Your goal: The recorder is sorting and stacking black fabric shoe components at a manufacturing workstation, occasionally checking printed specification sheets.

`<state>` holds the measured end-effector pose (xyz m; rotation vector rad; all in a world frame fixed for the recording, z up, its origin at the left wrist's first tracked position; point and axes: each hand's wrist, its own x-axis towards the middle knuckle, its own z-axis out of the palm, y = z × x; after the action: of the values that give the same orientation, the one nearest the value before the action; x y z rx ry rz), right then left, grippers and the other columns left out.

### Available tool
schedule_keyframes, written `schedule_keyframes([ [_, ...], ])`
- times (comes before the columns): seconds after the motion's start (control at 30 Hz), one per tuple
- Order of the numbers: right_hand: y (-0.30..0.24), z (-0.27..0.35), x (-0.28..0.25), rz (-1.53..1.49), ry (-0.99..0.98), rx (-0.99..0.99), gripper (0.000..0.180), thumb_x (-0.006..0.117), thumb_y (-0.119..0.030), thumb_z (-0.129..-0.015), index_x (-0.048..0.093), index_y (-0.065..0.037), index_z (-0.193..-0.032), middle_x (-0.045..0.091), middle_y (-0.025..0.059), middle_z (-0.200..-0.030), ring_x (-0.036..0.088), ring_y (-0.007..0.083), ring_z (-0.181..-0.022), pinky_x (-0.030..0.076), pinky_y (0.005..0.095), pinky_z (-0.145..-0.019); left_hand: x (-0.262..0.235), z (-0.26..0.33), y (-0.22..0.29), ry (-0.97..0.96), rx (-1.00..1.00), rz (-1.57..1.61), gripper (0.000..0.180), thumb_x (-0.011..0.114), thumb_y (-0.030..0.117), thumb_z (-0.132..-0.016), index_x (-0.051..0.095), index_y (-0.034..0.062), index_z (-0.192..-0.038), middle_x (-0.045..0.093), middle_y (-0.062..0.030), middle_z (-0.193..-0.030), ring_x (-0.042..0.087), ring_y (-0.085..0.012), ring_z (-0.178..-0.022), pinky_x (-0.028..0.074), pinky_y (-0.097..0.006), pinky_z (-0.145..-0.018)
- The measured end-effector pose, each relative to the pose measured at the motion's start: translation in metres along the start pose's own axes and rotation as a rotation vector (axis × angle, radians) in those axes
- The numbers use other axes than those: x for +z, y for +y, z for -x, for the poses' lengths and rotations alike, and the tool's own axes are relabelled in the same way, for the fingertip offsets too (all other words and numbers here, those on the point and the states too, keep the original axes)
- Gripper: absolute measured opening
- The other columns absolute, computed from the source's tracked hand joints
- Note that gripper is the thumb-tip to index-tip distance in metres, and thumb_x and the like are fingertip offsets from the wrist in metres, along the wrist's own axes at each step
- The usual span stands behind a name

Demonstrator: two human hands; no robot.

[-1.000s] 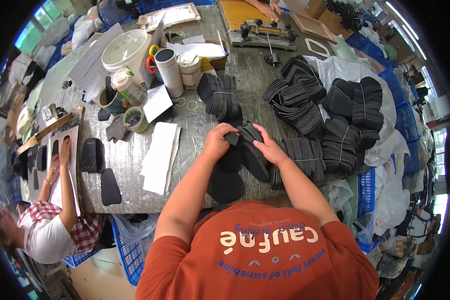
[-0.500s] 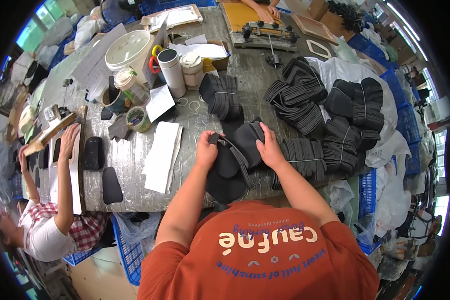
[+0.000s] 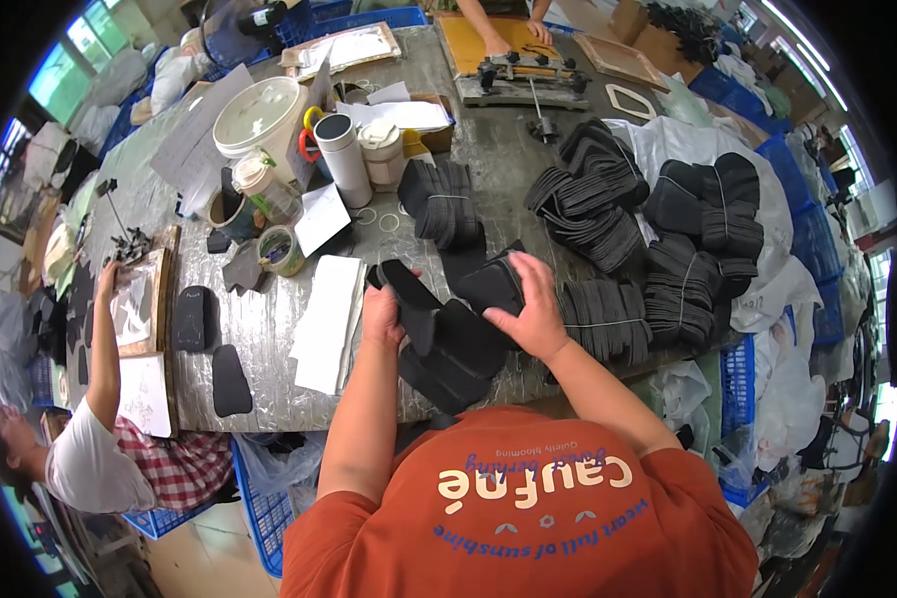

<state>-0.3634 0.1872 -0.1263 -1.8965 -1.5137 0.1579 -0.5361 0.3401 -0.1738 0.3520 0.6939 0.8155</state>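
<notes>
Both hands grip black insoles over the desk: left hand closed on one insole, right hand clasping the stack.

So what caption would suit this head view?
Both hands, left hand and right hand, handle black shoe pieces over a cluttered grey worktable.

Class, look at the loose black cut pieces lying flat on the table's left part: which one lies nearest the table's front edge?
The rounded black piece beside the white sheet. It lies nearer the front edge than the other flat black piece just above it.
</notes>
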Motion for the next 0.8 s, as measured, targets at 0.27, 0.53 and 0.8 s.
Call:
schedule_keyframes([
  [0.27,-0.011,-0.010,0.013,-1.392,0.083,0.604,0.022,0.046,-0.008,-0.091,0.054,0.003,-0.108,0.059,0.0092,-0.105,0.057,0.0176,-0.095,0.045,0.0296,-0.083,0.045,0.020,-0.008,-0.049,-0.055,-0.500,0.009,0.059,0.014,-0.084,0.056,0.0067,-0.089,0.059,-0.0022,-0.074,0.057,-0.0122,-0.060,0.047,-0.025,-0.053],
  [0.53,0.011,0.018,-0.008,-1.553,0.058,0.834,0.026,0.042,-0.011,-0.093,0.046,-0.002,-0.117,0.054,0.0117,-0.116,0.054,0.0245,-0.105,0.045,0.0412,-0.089,0.073,0.019,-0.021,0.007,0.151,-0.471,0.017,0.053,0.021,-0.090,0.056,0.0046,-0.091,0.060,-0.0039,-0.080,0.053,-0.0107,-0.068,0.044,-0.025,-0.061],
  [0.8,-0.004,0.067,-0.040,-1.833,0.096,0.630,0.058,0.058,-0.033,-0.086,0.032,-0.009,-0.132,0.045,0.0110,-0.126,0.045,0.0223,-0.115,0.038,0.0402,-0.096,0.132,0.067,-0.087,-0.649,0.995,-1.502,0.043,0.054,0.000,-0.066,0.050,-0.0011,-0.109,0.052,-0.0196,-0.103,0.049,-0.0372,-0.099,0.041,-0.041,-0.088],
])
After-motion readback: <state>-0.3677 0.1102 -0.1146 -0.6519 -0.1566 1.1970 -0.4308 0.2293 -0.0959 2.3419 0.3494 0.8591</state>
